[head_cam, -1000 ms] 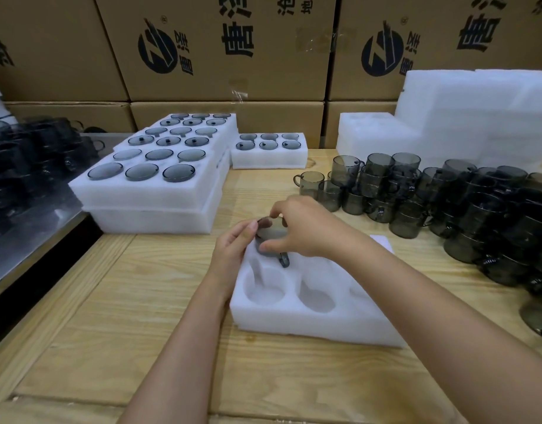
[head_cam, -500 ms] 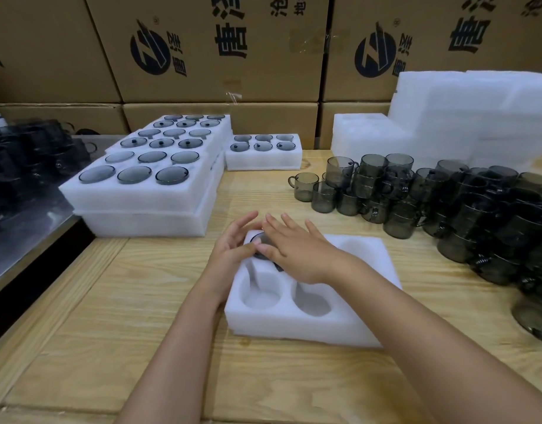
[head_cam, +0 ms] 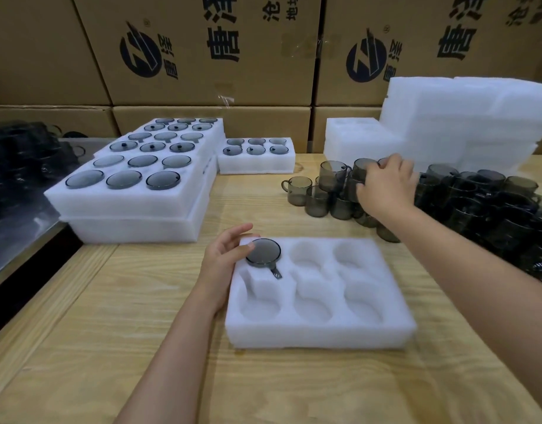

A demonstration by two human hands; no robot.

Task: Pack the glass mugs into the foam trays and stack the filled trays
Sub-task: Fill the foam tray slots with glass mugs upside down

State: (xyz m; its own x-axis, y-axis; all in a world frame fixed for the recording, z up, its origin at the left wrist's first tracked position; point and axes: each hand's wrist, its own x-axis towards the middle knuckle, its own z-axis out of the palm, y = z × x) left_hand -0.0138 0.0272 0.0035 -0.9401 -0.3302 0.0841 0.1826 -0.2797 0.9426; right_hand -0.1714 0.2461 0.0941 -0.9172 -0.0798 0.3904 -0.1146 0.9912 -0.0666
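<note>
While the white six-well foam tray [head_cam: 320,335] is lying nearest, one smoky grey glass mug [head_cam: 263,252] is sitting upside down in its far-left well (handle pointing toward the person). The left hand [head_cam: 224,261] is resting at that corner, fingers loosely apart, thumb touching the mug's edge. Farther right, the right hand [head_cam: 386,186] is curling its fingers round a stacked mug [head_cam: 364,168] in the loose mug cluster [head_cam: 317,200]. Filled foam trays [head_cam: 135,206] are sitting stacked far left.

The right hand [head_cam: 386,188] is now off the seated mug [head_cam: 263,251], which sits exposed in the foam tray's [head_cam: 318,335] far-left pocket, and reaches farther right, fingers curled round a loose mug [head_cam: 363,172].
</note>
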